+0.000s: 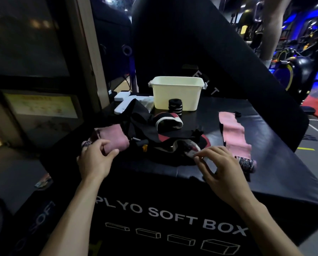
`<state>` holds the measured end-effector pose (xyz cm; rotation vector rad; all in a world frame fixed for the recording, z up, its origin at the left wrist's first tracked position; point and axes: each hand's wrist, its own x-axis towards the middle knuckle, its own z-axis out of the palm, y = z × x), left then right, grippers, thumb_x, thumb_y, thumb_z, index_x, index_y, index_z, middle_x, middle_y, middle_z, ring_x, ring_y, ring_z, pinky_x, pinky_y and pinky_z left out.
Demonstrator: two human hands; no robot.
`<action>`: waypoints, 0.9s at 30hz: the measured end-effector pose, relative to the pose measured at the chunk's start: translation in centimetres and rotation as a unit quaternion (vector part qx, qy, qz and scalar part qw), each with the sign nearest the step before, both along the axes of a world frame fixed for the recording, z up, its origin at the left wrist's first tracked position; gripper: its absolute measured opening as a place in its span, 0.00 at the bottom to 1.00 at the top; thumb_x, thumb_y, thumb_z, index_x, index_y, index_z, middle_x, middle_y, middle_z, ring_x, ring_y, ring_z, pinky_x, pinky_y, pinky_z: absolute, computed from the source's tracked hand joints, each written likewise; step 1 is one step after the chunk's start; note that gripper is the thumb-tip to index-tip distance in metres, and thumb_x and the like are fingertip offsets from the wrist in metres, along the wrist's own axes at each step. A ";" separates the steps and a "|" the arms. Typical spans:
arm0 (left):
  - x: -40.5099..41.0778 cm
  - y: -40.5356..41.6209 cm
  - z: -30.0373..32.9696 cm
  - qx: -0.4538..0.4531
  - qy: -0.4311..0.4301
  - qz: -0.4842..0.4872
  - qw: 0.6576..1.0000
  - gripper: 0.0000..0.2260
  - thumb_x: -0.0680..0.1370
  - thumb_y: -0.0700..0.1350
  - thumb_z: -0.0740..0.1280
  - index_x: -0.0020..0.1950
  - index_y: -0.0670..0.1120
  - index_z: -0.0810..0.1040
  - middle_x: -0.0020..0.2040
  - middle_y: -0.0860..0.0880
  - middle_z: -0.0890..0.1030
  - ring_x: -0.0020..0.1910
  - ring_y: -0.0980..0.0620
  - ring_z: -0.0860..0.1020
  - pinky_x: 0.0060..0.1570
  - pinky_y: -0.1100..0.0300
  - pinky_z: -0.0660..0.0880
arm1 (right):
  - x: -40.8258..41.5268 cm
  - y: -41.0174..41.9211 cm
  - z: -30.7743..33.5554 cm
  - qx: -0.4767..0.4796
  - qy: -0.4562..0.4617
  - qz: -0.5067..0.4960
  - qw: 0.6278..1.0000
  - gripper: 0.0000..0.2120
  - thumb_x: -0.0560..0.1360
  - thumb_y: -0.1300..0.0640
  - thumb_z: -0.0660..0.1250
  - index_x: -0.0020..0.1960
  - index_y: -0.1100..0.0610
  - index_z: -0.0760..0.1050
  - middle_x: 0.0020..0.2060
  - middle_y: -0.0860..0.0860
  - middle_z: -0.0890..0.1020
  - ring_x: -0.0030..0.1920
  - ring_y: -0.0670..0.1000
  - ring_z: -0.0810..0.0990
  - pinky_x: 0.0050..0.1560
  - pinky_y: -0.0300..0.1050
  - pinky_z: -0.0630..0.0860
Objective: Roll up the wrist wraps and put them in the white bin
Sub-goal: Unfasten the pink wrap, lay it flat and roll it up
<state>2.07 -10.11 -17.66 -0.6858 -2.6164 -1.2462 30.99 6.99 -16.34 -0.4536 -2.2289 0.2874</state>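
A white bin (176, 95) stands at the back of a black plyo box (173, 209). A rolled black wrap (175, 106) stands upright in front of the bin. A pink wrap (232, 133) lies flat on the right, its end rolled near my right hand. Another pink wrap (113, 139) lies bunched on the left. A tangle of black, red and white wraps (165, 133) fills the middle. My left hand (95, 159) hovers by the left pink wrap, fingers curled and holding nothing. My right hand (215, 167) pinches the end of a wrap from the tangle.
White blocks (123, 100) lie at the back left of the box beside a wall with a poster. A large black pad (210, 52) leans behind the bin. Gym machines and a person's leg (271, 28) are at the far right.
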 end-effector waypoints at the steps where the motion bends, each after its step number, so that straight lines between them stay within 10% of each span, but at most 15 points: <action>1: 0.3 -0.2 0.5 0.023 0.034 -0.010 0.999 0.15 0.73 0.49 0.79 0.57 0.51 0.82 0.52 0.45 0.84 0.57 0.40 0.79 0.61 0.45 0.74 | -0.2 -0.2 0.0 -0.007 0.000 0.009 1.000 0.02 0.79 0.56 0.70 0.49 0.52 0.82 0.45 0.43 0.82 0.49 0.48 0.78 0.50 0.47 0.76; 5: 3.8 -0.5 4.2 0.167 0.159 -0.108 0.967 0.12 0.74 0.41 0.77 0.56 0.49 0.82 0.53 0.52 0.83 0.51 0.52 0.79 0.52 0.67 0.73 | -0.8 -1.5 0.5 -0.106 0.035 0.058 0.992 0.05 0.79 0.60 0.72 0.52 0.52 0.83 0.47 0.42 0.83 0.50 0.44 0.81 0.48 0.33 0.73; 13: 11.5 0.4 7.6 0.204 0.331 -0.277 0.878 0.13 0.76 0.36 0.76 0.60 0.43 0.84 0.57 0.51 0.84 0.58 0.52 0.82 0.61 0.56 0.77 | -2.7 -4.2 2.3 -0.350 0.132 0.205 0.904 0.15 0.83 0.53 0.64 0.67 0.56 0.77 0.60 0.49 0.84 0.63 0.49 0.81 0.65 0.46 0.77; 22: 14.4 2.3 6.1 0.156 0.240 -0.449 0.846 0.20 0.78 0.37 0.74 0.68 0.49 0.77 0.65 0.61 0.80 0.60 0.63 0.80 0.57 0.64 0.78 | -1.9 -3.0 2.9 -0.503 0.204 0.170 0.822 0.30 0.77 0.32 0.64 0.59 0.58 0.83 0.55 0.63 0.84 0.58 0.65 0.83 0.62 0.66 0.78; 27: 15.0 2.4 5.8 0.128 0.168 -0.509 0.835 0.28 0.75 0.40 0.77 0.74 0.52 0.73 0.66 0.60 0.80 0.63 0.64 0.79 0.61 0.66 0.75 | -1.0 -1.8 3.9 -0.586 0.211 0.206 0.754 0.33 0.75 0.43 0.71 0.63 0.72 0.75 0.60 0.75 0.76 0.63 0.71 0.77 0.66 0.74 0.68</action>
